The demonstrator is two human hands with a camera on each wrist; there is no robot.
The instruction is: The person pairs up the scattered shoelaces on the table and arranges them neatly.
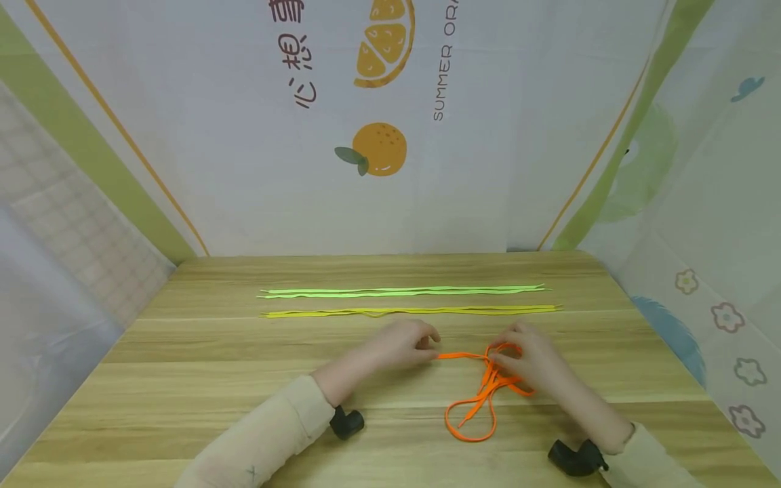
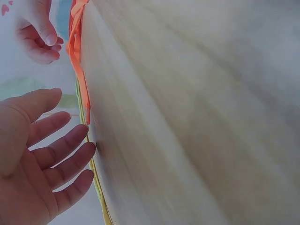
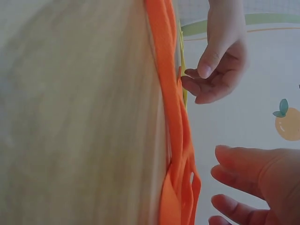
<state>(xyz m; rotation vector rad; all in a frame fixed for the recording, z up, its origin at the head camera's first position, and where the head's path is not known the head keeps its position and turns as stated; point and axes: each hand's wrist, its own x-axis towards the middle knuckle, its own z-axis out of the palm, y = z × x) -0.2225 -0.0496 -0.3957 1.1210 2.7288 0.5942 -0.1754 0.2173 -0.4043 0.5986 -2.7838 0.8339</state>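
Note:
A bunched orange shoelace lies on the wooden table, with a loop toward the near side and one strand reaching left. My left hand is at the tip of that strand. Its fingers are spread and loosely bent, thumb apart, with nothing pinched between them. Over the bunch's right part is my right hand, hiding some of the lace. In the right wrist view its thumb and fingers stand apart, beside the orange strands.
Yellow shoelaces lie stretched out sideways beyond the hands. Farther back, bright green shoelaces run parallel to them. A white printed curtain hangs behind the table. Black wrist-worn devices show under both forearms.

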